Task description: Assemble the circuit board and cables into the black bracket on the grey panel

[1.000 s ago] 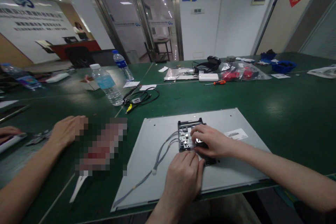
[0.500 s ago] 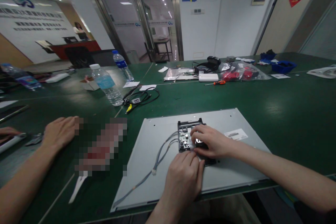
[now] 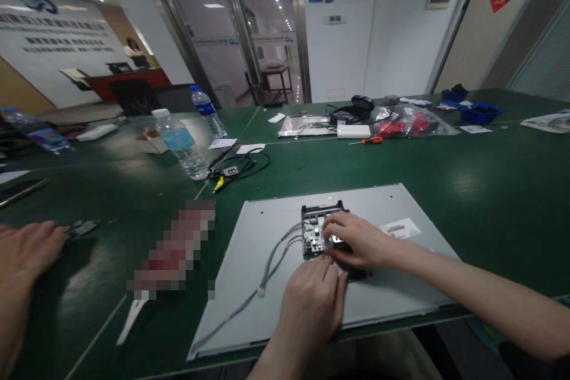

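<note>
Pale grey sheet metal forms the broad rectangular panel (image 3: 378, 297), lying flat on the green tabletop (image 3: 490, 190), presumably so that it is supported from below. Near its middle sits a black-framed, silver-faced electronic module (image 3: 313, 230), partly covered by both hands. The right hand (image 3: 361, 241) arches over the module with bent fingers; the left hand (image 3: 312, 294) curls at its near edge. This pairing probably steadies the small unit from two sides. Whether either hand grasps a part or merely presses cannot be told, since the contacts are mostly hidden. Grey bundled cables (image 3: 268, 270) run leftward from the module across the panel, likely clear of pinching. A co-worker's hand (image 3: 33, 246) lies well apart, far left.
</note>
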`<state>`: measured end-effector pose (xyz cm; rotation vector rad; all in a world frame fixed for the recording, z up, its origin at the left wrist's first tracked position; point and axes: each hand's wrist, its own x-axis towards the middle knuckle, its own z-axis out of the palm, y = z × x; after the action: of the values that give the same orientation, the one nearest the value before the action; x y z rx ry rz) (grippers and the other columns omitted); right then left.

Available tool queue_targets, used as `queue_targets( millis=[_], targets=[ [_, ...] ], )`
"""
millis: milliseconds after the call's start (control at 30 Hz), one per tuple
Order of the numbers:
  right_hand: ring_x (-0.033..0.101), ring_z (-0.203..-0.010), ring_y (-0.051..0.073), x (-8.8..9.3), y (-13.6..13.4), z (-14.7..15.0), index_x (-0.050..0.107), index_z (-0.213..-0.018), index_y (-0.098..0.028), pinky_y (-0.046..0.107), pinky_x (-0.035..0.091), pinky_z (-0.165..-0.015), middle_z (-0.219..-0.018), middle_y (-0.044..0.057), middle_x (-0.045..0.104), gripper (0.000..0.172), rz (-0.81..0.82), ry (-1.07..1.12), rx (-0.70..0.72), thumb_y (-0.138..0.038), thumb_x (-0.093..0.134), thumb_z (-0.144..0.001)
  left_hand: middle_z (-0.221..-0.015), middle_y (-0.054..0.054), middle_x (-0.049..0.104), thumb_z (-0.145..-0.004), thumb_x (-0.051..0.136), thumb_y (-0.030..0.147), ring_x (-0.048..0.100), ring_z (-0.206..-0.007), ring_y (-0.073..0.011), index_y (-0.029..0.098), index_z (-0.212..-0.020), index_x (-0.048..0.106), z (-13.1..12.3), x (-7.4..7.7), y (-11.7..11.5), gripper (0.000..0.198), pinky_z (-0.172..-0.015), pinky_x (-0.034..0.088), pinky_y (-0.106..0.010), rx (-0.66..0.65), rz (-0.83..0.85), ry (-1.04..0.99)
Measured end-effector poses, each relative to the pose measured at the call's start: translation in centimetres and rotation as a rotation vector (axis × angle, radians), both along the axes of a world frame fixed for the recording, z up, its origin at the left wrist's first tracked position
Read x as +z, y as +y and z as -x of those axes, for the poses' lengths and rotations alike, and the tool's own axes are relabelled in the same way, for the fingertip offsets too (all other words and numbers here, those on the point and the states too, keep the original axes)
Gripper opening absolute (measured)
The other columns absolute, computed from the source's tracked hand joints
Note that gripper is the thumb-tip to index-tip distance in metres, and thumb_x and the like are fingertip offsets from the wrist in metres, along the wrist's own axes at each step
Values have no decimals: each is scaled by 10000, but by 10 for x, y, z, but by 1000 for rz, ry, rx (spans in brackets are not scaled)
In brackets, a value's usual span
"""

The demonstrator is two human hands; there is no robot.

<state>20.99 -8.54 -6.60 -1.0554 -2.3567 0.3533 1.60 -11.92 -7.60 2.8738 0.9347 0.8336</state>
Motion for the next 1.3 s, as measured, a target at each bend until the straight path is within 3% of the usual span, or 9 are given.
queue_targets(
  millis=[267, 667, 1300],
  targets=[
    [539, -1022, 217, 0, 0, 1, 551, -1034, -193, 375, 469, -879, -1096, 93, 582, 131, -14, 3, 2, -233, 588, -915, -871, -91, 671, -917, 490, 168, 655, -819, -253, 165, -831, 591, 1, 2, -1, 133, -732, 558, -436, 8, 1, 20],
    [540, -1028, 219, 0, 1, 1, 550, -1016, -193, 375, 466, -876, -1079, 86, 592, 172, -16, 5, 5, -188, 635, -867, -815, -78, 637, -931, 480, 183, 622, -785, -239, 166, -825, 605, 0, 8, -2, 165, -713, 528, -413, 28, 4, 28],
    [547, -1022, 225, 1, 0, 2, 552, -1049, -195, 382, 463, -890, -1071, 92, 598, 156, -2, 13, 3, -225, 595, -901, -888, -99, 672, -916, 485, 160, 650, -859, -250, 145, -929, 651, 1, 4, -1, 167, -775, 556, -432, -19, 2, -13]
  ],
)
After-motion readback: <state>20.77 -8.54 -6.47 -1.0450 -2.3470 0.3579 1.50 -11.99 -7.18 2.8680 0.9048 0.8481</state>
